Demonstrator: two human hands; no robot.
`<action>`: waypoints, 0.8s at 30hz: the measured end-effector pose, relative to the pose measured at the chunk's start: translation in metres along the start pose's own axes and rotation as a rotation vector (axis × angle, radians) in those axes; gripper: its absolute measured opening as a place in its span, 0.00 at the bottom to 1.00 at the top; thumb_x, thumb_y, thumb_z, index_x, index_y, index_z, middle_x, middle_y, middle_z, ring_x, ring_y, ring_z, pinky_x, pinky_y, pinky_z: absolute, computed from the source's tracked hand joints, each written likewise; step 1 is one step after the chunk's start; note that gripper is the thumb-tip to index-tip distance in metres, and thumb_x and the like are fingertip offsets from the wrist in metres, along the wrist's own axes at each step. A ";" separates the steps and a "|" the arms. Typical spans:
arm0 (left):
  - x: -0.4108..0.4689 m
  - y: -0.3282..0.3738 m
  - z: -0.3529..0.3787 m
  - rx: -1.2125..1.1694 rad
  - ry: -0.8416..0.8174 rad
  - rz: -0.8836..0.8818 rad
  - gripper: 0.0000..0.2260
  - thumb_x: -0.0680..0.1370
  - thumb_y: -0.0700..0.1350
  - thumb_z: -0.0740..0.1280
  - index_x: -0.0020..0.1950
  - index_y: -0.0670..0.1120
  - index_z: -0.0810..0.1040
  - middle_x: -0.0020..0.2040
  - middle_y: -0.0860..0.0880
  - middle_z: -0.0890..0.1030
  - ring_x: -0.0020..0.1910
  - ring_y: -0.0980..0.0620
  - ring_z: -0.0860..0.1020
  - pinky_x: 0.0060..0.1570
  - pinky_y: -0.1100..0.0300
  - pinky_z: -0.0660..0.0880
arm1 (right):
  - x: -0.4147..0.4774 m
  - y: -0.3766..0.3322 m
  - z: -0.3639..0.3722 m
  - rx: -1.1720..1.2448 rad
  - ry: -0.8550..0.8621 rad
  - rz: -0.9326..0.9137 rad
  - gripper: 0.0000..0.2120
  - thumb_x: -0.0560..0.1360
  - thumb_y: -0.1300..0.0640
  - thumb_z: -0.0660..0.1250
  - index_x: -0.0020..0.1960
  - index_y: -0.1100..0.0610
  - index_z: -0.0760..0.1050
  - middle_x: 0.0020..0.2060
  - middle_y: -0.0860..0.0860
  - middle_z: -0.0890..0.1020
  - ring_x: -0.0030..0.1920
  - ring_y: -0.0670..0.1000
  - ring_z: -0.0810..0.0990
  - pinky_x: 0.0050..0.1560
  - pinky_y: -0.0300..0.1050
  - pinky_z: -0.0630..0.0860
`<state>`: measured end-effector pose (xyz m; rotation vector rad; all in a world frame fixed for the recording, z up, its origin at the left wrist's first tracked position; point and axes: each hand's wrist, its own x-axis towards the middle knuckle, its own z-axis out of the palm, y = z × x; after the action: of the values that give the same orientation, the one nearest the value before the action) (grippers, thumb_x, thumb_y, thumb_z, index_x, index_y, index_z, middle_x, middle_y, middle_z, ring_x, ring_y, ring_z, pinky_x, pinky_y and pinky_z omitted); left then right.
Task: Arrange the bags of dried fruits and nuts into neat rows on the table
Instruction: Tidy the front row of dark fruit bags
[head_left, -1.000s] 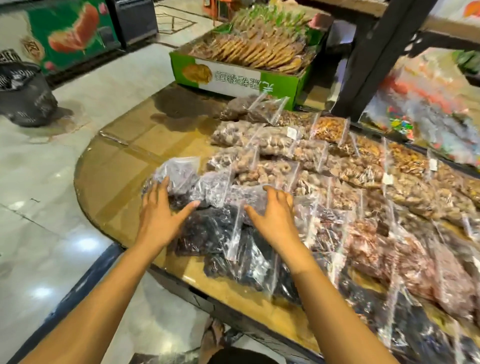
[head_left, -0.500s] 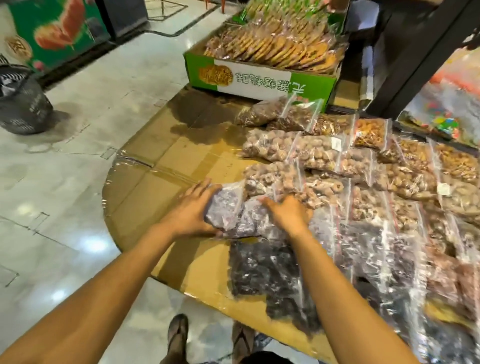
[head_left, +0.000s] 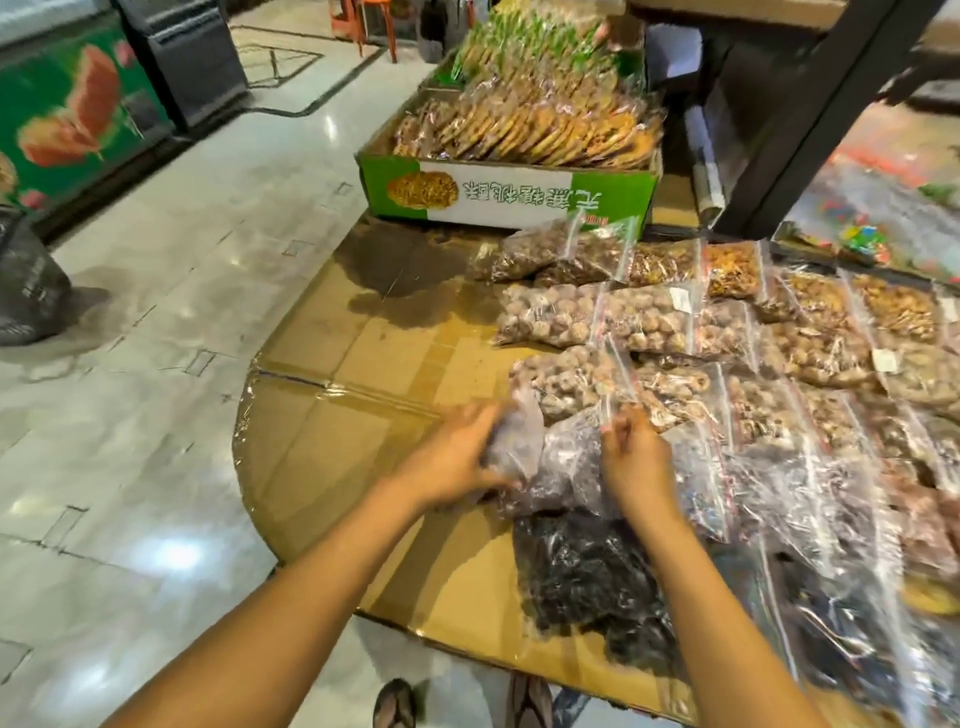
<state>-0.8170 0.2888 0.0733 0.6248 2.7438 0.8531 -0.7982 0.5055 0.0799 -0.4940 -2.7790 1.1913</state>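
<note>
We see clear, glossy, crinkled plastic bags (head_left: 644, 325) lying on a table (head_left: 332, 441) topped with brown cardboard under shiny film. The green box (head_left: 506, 195) is printed matt cardboard; the floor (head_left: 130, 415) is polished, reflective stone tile.

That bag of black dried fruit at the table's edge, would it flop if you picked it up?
Probably yes. The bag of black dried fruit is thin clear plastic full of loose pieces, so it would likely sag around a hand. Its glossy, crinkled skin looks a bit slippery. Lying flat, it seems unlikely to roll.
</note>
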 end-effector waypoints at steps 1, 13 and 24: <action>0.001 0.003 0.008 0.072 -0.072 0.016 0.43 0.67 0.65 0.71 0.75 0.58 0.54 0.76 0.48 0.58 0.72 0.46 0.60 0.68 0.52 0.63 | -0.001 0.001 -0.001 -0.029 0.001 -0.023 0.07 0.80 0.61 0.59 0.54 0.63 0.71 0.38 0.57 0.76 0.35 0.56 0.73 0.28 0.42 0.63; 0.002 0.003 0.039 -0.159 0.294 0.041 0.32 0.67 0.52 0.74 0.68 0.49 0.65 0.66 0.45 0.67 0.67 0.47 0.63 0.68 0.45 0.64 | -0.002 0.004 -0.008 -0.011 -0.145 0.076 0.25 0.78 0.48 0.62 0.69 0.62 0.67 0.57 0.59 0.79 0.52 0.58 0.78 0.50 0.47 0.74; 0.011 0.020 0.043 -0.203 0.281 -0.161 0.31 0.74 0.71 0.49 0.74 0.58 0.60 0.73 0.53 0.67 0.71 0.50 0.65 0.69 0.45 0.65 | -0.005 0.010 0.001 -0.152 -0.064 -0.009 0.22 0.79 0.46 0.59 0.65 0.61 0.69 0.42 0.56 0.81 0.44 0.58 0.79 0.40 0.46 0.72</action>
<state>-0.8072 0.3294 0.0492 0.2580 2.8453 1.2420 -0.7907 0.5095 0.0727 -0.4629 -2.9380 1.0158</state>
